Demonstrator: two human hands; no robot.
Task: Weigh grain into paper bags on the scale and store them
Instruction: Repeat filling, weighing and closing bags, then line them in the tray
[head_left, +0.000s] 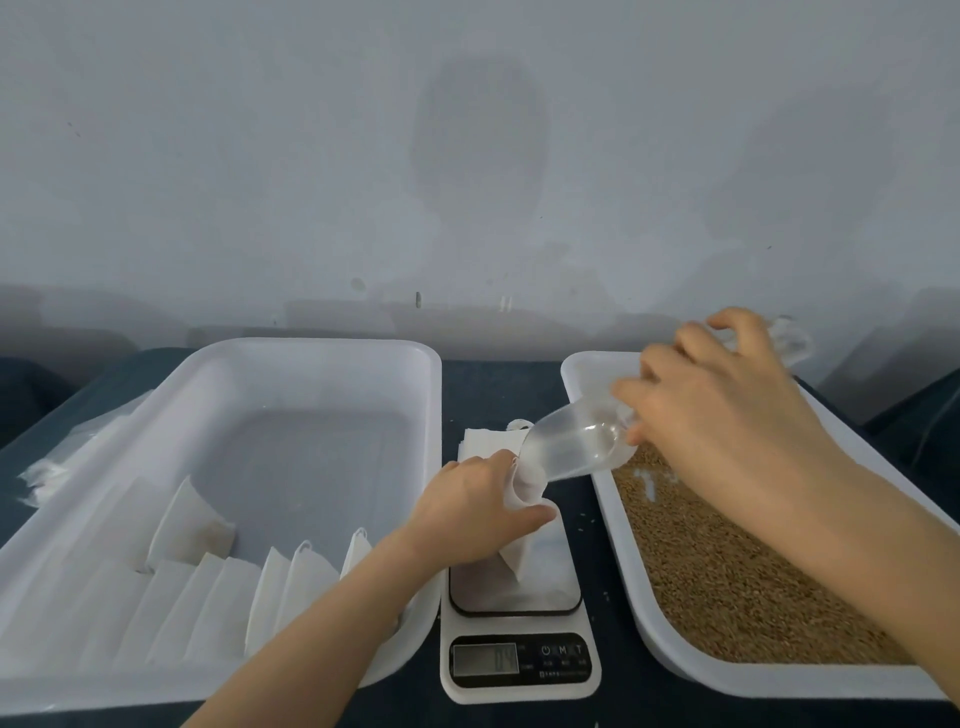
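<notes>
Left hand grips the bag by its top, upright on the centre scale. Right hand curls round the scoop, which tilts with its lip at the bag mouth. Grain fills the right tray.

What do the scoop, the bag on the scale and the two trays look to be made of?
The scoop is probably clear glossy plastic: what lies behind shows through it and it carries highlights. The bag looks like thin white matte paper, creased and folded. The left tray and the right tray seem to be white moulded plastic, smooth, with rounded rims and a faint sheen.
</notes>
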